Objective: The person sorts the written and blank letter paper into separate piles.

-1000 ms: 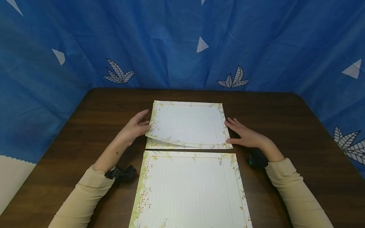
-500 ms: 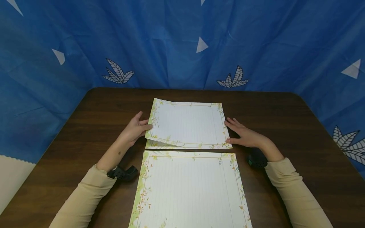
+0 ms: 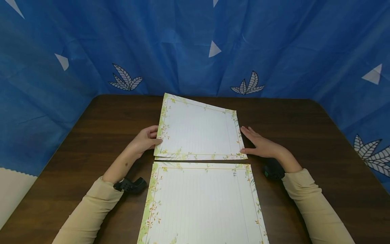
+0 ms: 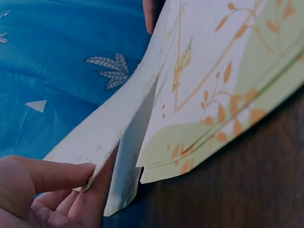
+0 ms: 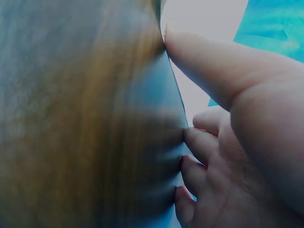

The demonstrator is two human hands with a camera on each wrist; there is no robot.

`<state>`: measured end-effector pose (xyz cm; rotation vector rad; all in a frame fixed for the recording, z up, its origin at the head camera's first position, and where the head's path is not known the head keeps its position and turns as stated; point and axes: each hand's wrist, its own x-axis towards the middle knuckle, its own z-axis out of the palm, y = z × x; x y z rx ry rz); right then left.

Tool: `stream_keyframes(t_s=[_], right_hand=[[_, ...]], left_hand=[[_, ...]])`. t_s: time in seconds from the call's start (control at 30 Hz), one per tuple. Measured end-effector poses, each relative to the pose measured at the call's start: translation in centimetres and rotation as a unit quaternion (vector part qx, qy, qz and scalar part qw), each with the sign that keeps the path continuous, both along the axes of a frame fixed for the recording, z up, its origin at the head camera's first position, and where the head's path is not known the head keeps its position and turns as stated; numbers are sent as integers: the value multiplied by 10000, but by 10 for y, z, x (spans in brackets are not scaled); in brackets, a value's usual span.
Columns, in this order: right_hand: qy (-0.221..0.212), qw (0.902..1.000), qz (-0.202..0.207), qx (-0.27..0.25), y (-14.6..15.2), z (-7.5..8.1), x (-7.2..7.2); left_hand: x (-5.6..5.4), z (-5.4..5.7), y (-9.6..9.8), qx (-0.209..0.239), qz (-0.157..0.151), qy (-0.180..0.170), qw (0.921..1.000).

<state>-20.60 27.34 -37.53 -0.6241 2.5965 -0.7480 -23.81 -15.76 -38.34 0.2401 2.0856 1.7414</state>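
Observation:
My left hand [image 3: 144,140] pinches the left edge of the upper sheet of lined paper [image 3: 198,132], which has a border of leaves and flowers. Its left side is raised, with the far left corner highest. In the left wrist view, thumb and fingers grip that sheet [image 4: 107,123] near a corner, and another sheet [image 4: 124,183] shows beneath it. At the opposite edge, my right hand [image 3: 260,145] rests with thumb and fingers spread, tips right at the paper. The right wrist view shows those straight fingers [image 5: 202,142] along the sheet's edge.
Nearer the person, matching lined paper [image 3: 201,203] with small writing at its upper right lies on the dark wooden table [image 3: 304,135]. A blue curtain [image 3: 189,44] hangs behind the table's far edge. Black wrist devices [image 3: 131,185] sit at both wrists.
The left hand has closed on the upper sheet's left edge and lifted it, so the far left corner has risen. The right hand has stayed in place.

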Motion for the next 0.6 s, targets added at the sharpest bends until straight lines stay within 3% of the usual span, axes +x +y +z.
stream_keyframes(t_s=[0.17, 0.3, 0.4, 0.5, 0.6], right_hand=[[-131, 9996, -230, -107, 1, 1, 1], [19, 9979, -578, -275, 2, 1, -1], [167, 9926, -940, -746, 0, 4, -2], [34, 9745, -1519, -1654, -5, 9, -3], [-186, 9339, -2234, -2784, -15, 16, -5]], left_hand=[[-1, -1, -1, 280, 126, -73, 9995], [-2, 1, 1, 550, 346, -156, 9978], [-2, 4, 4, 846, 557, -223, 9946], [-1, 9, 5, 1100, 772, -220, 9907], [2, 16, 6, 1333, 922, -135, 9867]])
